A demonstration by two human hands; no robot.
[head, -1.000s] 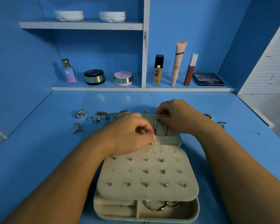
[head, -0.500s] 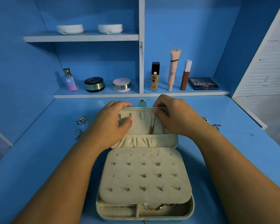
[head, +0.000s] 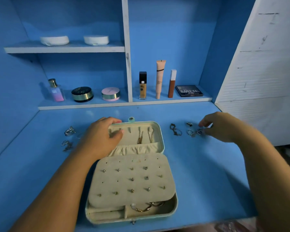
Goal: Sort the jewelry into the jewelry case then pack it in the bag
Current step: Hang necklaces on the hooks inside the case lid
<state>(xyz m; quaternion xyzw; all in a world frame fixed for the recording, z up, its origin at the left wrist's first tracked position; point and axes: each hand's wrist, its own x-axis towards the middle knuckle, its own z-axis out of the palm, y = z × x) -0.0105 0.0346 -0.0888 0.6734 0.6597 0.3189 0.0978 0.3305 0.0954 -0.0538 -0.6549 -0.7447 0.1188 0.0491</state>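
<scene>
The jewelry case (head: 132, 171) lies open at the centre of the blue table (head: 208, 181), with its lid (head: 137, 136) on the far side and its earring panel (head: 131, 180) folded over the near tray. Two chains (head: 145, 135) hang from hooks in the lid, studs sit in the panel, and rings or bangles (head: 146, 207) lie in the near right compartment.

The step in hand appears to be sorting, not packing: loose pieces remain on the table on both sides of the case. No bag is in view.

The left hand (head: 100, 138) rests on the left part of the lid, thumb inside and fingers over the far rim, steadying it. It holds no jewelry.

The right hand (head: 224, 127) is at the right cluster of rings (head: 193, 132), with thumb and forefinger drawn close together over the rightmost piece (whether they have closed on it cannot be told, since the area is blurred).

The next move likely calls for a fine pinch on one small ring, a lift clear of its neighbours, and a carry left to a free compartment. The left cluster (head: 68, 138) remains to be sorted.
</scene>
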